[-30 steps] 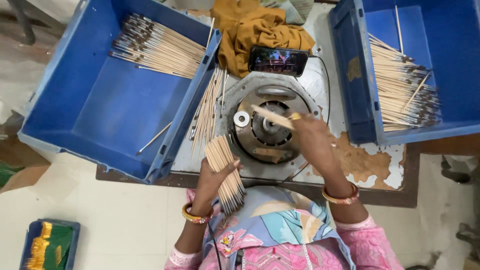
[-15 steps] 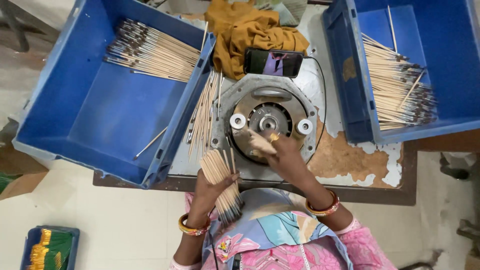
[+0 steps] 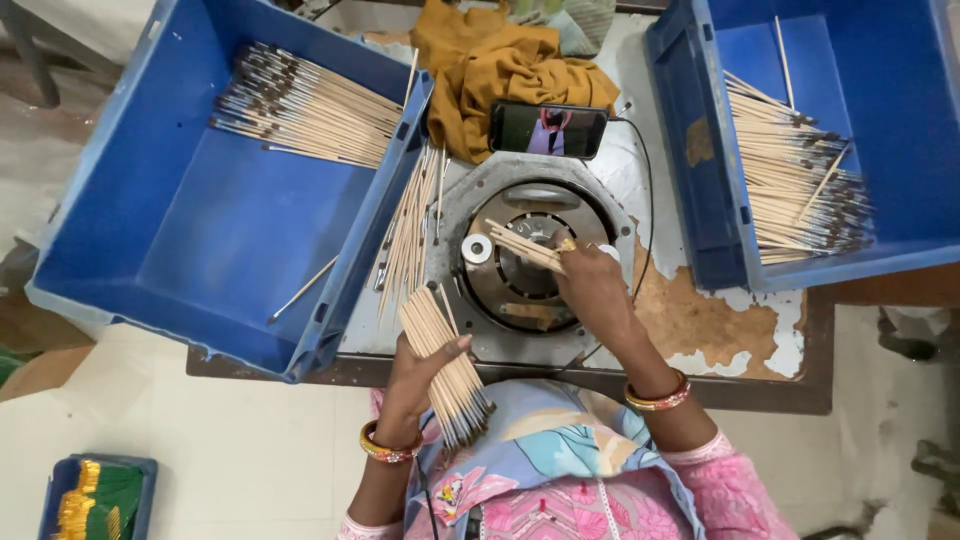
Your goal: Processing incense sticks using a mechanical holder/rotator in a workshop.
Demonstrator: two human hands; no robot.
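Head view: a worn worktop (image 3: 720, 340) with flaking pale paint over brown sits above a light floor. A round metal machine (image 3: 520, 265) fills its middle, blue plastic crates left (image 3: 200, 260) and right (image 3: 880, 130) holding thin wooden sticks. A mustard cloth (image 3: 500, 70) and dark phone (image 3: 548, 129) lie behind. The left hand (image 3: 425, 365) is closed around a stick bundle (image 3: 445, 365) at the near edge; the right hand (image 3: 590, 285) pinches a few sticks (image 3: 525, 245) over the machine.
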